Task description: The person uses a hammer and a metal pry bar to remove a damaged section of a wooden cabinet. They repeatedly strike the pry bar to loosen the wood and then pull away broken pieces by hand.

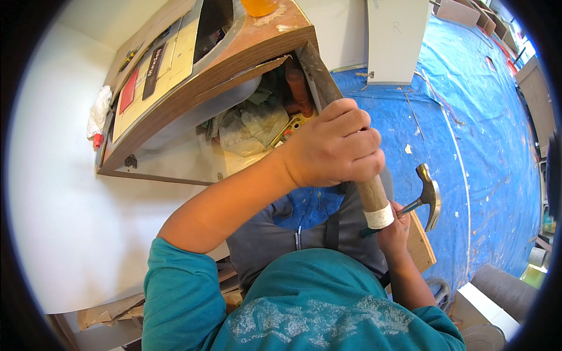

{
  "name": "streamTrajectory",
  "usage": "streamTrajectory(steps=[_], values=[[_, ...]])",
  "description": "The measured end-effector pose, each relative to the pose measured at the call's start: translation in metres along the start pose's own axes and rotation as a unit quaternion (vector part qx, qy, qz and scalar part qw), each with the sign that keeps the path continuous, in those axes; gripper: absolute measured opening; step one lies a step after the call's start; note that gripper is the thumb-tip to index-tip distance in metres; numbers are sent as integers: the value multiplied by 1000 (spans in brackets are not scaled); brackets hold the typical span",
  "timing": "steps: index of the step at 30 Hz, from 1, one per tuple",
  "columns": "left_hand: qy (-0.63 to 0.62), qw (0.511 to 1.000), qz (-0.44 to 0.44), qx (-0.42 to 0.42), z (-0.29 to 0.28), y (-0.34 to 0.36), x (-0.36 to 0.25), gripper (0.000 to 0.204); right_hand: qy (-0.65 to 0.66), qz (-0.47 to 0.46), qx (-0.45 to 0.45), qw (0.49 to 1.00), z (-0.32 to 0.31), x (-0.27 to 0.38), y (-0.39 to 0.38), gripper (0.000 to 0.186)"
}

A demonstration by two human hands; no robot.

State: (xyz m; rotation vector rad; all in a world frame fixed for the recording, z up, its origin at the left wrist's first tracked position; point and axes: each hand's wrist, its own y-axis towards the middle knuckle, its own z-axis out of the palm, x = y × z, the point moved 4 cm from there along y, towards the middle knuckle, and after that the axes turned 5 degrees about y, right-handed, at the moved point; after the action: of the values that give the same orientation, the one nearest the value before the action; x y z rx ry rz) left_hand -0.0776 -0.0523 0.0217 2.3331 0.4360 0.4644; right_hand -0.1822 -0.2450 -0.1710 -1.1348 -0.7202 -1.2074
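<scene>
My left hand (339, 143) is wrapped in a fist around the thick wooden handle (371, 194) of what looks like a large chisel, with a white band (379, 216) at the handle's near end. A dark flat blade (321, 76) runs from beyond my fist up to the curved wooden cabinet's (252, 55) edge; its tip is hard to make out. Lower right, my right hand (396, 233) is closed around the teal-and-dark handle of a claw hammer (432, 196). The hammer's metal head points right, apart from the white band.
Inside the cabinet's opening lie crumpled plastic (252, 126), a yellow level-like tool (285, 131) and a reddish-brown pipe (298, 90). An orange container (259, 6) stands on top. Blue sheeting (486, 134) covers the floor. A white panel (397, 44) stands behind; a wooden board (422, 243) is beside my right arm.
</scene>
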Motion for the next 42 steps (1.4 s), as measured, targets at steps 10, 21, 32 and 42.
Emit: streamTrajectory(steps=[10, 21, 32, 42], values=[[34, 999, -6, -1, 19, -5, -2, 14, 95, 6, 65, 993, -4, -8, 5, 33], [29, 999, -17, -2, 22, -5, -1, 15, 113, -3, 72, 991, -3, -8, 5, 29], [-16, 999, -44, -18, 12, 9, 0, 18, 56, 7, 35, 998, 0, -3, 4, 27], [-22, 999, -28, -8, 7, 8, 2, 17, 37, -29, 56, 997, -3, -8, 6, 30]])
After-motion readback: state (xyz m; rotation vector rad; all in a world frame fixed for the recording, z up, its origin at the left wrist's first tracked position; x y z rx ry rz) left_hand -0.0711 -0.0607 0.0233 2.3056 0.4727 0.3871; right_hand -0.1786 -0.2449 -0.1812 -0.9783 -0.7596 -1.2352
